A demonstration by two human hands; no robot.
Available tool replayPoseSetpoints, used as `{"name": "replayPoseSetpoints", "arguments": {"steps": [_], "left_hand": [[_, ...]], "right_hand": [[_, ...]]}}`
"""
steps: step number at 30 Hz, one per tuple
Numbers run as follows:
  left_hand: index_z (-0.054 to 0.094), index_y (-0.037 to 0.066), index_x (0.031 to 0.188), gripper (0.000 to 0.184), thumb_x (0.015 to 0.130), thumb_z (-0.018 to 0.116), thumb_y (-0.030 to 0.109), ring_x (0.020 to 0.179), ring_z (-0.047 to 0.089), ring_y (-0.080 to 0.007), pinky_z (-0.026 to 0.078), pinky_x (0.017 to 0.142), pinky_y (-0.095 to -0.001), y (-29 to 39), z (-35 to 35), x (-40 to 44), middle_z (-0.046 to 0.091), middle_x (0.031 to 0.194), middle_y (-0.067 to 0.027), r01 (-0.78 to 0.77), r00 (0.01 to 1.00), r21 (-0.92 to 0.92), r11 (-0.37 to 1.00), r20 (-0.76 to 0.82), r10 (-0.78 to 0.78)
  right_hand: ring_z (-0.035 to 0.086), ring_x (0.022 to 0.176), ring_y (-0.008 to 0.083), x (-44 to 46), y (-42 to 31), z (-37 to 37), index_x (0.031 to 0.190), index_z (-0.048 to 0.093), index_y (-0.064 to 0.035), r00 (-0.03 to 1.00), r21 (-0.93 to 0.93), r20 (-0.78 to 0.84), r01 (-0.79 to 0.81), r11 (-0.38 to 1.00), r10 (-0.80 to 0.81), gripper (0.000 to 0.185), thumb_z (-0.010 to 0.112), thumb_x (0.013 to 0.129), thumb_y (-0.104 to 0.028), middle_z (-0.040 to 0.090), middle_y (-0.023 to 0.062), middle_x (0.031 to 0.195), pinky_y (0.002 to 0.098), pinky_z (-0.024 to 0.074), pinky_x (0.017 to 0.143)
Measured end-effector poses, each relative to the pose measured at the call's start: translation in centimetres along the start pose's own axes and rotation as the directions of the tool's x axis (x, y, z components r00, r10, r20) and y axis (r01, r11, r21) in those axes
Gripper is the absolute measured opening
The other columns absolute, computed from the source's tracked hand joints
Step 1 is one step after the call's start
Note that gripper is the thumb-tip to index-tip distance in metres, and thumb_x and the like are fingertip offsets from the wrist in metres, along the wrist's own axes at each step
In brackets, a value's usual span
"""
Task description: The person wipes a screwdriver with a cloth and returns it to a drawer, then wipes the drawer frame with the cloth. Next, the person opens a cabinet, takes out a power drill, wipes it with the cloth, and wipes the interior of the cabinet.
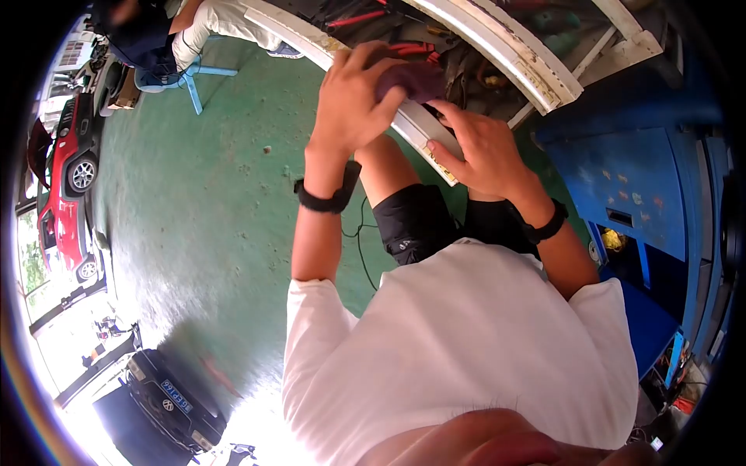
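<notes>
My left hand is closed on a dark purple cloth above the white edge of an open drawer. To its right, my right hand grips the near end of that edge, with the thumb on the side towards me. The tips of its other fingers are partly hidden behind the edge. Inside the drawer, just past the cloth, lie red-handled tools among other dark tools. Both wrists wear black bands.
Another worn white rail runs beyond the drawer. A blue metal cabinet stands close on my right. At the upper left a person sits on a light-blue stool. A thin black cable lies on the green floor; a red car stands far left.
</notes>
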State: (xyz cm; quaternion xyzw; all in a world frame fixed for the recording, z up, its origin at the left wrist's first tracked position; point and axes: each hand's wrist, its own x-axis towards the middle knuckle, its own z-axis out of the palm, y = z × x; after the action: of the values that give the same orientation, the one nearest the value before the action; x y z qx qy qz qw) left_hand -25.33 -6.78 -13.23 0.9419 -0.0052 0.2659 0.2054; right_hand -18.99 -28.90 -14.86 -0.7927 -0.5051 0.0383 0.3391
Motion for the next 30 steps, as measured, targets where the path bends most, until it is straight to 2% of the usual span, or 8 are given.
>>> {"name": "replayPoseSetpoints", "arguments": {"steps": [3, 11, 14, 16, 18, 20, 26, 30], "left_hand": [[0.075, 0.006, 0.095, 0.030, 0.078, 0.066, 0.028, 0.100, 0.059, -0.0325, 0.052, 0.088, -0.0433, 0.3, 0.4, 1.3, 0.067, 0.110, -0.0064, -0.024, 0.992, 0.178, 0.984, 0.130, 0.001], [0.076, 0.006, 0.092, 0.030, 0.076, 0.068, 0.030, 0.094, 0.059, -0.0307, 0.055, 0.080, -0.0421, 0.0, 0.5, 1.3, 0.067, 0.103, -0.0055, -0.113, 0.985, 0.248, 0.962, 0.153, 0.076], [0.076, 0.006, 0.092, 0.031, 0.076, 0.068, 0.031, 0.094, 0.059, -0.0306, 0.054, 0.080, -0.0430, 0.1, 0.4, 1.3, 0.067, 0.103, -0.0054, -0.109, 0.985, 0.246, 0.963, 0.154, 0.072], [0.077, 0.006, 0.092, 0.031, 0.077, 0.069, 0.031, 0.094, 0.058, -0.0305, 0.054, 0.080, -0.0435, 0.2, 0.4, 1.7, 0.067, 0.103, -0.0054, -0.108, 0.989, 0.236, 0.966, 0.126, 0.080], [0.077, 0.006, 0.093, 0.032, 0.078, 0.069, 0.032, 0.095, 0.058, -0.0302, 0.054, 0.081, -0.0439, 0.5, 0.1, 1.8, 0.067, 0.105, -0.0056, -0.080, 0.982, 0.246, 0.966, 0.185, 0.034], [0.077, 0.005, 0.092, 0.033, 0.078, 0.069, 0.034, 0.097, 0.059, -0.0296, 0.054, 0.082, -0.0428, 1.0, -0.2, 2.2, 0.067, 0.104, -0.0056, -0.060, 0.982, 0.262, 0.963, 0.191, 0.009], [0.077, 0.005, 0.087, 0.034, 0.077, 0.070, 0.037, 0.097, 0.059, -0.0279, 0.055, 0.080, -0.0412, 1.6, 0.4, 3.6, 0.068, 0.100, -0.0049, -0.016, 0.961, 0.329, 0.944, 0.264, -0.076], [0.077, 0.008, 0.081, 0.035, 0.075, 0.073, 0.042, 0.089, 0.061, -0.0235, 0.057, 0.073, -0.0373, 2.6, 1.5, 5.3, 0.068, 0.094, -0.0022, -0.103, 0.994, 0.279, 0.955, 0.006, 0.106]], "right_hand": [[0.068, 0.081, 0.0366, 0.0, 0.2, -0.4, 0.132, 0.059, -0.0106, 0.999, -0.035, 0.050, -0.009, 0.999, 0.011, 0.047, 0.065, 0.091, -0.032, 0.070, 0.0168, 0.088, 0.0471, 0.0530, 0.069], [0.065, 0.078, 0.0360, 0.0, 0.3, -0.8, 0.136, 0.059, -0.0080, 0.996, -0.010, 0.083, 0.038, 0.999, -0.037, 0.055, 0.069, 0.088, -0.035, 0.068, 0.0148, 0.086, 0.0458, 0.0519, 0.066], [0.065, 0.082, 0.0337, 0.0, -0.7, -1.7, 0.133, 0.062, -0.0082, 0.992, -0.081, 0.117, -0.026, 0.996, 0.035, 0.050, 0.070, 0.089, -0.033, 0.068, 0.0130, 0.087, 0.0443, 0.0514, 0.072], [0.065, 0.090, 0.0295, 0.0, -0.5, -2.2, 0.121, 0.067, -0.0083, 0.985, -0.166, 0.037, 0.171, 0.971, -0.167, 0.037, 0.070, 0.089, -0.028, 0.070, 0.0118, 0.090, 0.0427, 0.0509, 0.082], [0.061, 0.093, 0.0241, -0.1, -0.7, -4.4, 0.110, 0.070, -0.0100, 0.973, -0.248, -0.010, 0.219, 0.944, -0.229, 0.027, 0.073, 0.087, -0.023, 0.069, 0.0064, 0.097, 0.0395, 0.0474, 0.086], [0.059, 0.096, 0.0241, 0.2, -0.7, -6.8, 0.107, 0.071, -0.0117, 0.898, -0.455, -0.290, 0.176, 0.873, -0.332, 0.025, 0.076, 0.084, -0.020, 0.066, 0.0030, 0.106, 0.0405, 0.0462, 0.085], [0.056, 0.097, 0.0269, -0.9, 1.8, -10.4, 0.111, 0.072, -0.0142, 0.886, -0.569, -0.398, -0.036, 0.821, -0.237, 0.031, 0.079, 0.081, -0.016, 0.062, 0.0036, 0.113, 0.0415, 0.0456, 0.083], [0.055, 0.088, 0.0272, -1.2, 3.5, -10.3, 0.110, 0.073, -0.0112, 0.891, -0.411, -0.421, -0.018, 0.911, -0.172, 0.032, 0.082, 0.079, -0.011, 0.062, 0.0058, 0.109, 0.0374, 0.0482, 0.074]]}}
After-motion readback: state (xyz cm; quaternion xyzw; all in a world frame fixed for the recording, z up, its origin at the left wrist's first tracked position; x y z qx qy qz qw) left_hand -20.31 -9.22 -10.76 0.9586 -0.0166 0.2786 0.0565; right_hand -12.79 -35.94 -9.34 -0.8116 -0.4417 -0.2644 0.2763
